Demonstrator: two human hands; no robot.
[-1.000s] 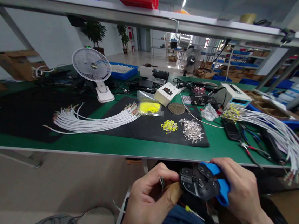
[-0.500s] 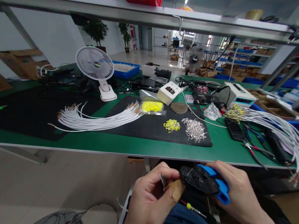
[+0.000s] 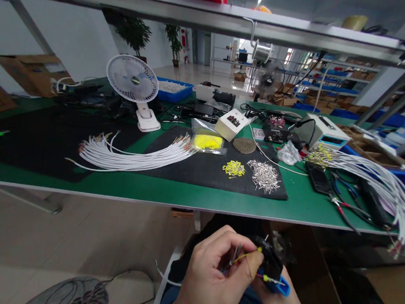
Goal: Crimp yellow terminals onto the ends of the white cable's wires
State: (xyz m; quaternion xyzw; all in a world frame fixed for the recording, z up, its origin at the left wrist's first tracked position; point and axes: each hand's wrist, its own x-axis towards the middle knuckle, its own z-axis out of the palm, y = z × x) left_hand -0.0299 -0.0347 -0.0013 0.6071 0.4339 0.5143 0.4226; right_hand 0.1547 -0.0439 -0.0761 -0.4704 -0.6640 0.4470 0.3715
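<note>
Low in front of the bench, my left hand (image 3: 212,275) pinches a thin yellow wire (image 3: 240,258) between thumb and fingertips. A small yellow ferrule (image 3: 259,249) shows at those fingertips, against the black jaws of the crimping pliers (image 3: 271,261). Whether it sits inside the jaws I cannot tell. My right hand (image 3: 276,302) is wrapped around the pliers' blue handles, its fingers partly hidden. Another yellow ferrule (image 3: 266,278), on a reddish wire, sticks out below the left thumb. A white cable (image 3: 167,279) trails to the left of my left hand.
On the bench lie a white cable bundle (image 3: 140,162), a yellow ferrule pile (image 3: 234,168), a silver terminal pile (image 3: 263,176) and a bag of yellow pieces (image 3: 207,142). A fan (image 3: 133,79) stands behind. Red-handled pliers (image 3: 343,212) and another cable bundle (image 3: 375,176) lie right.
The crimping pliers have turned more upright, and my right hand has moved down and left, closer to my left hand. A yellow ferrule now shows at the left fingertips.
</note>
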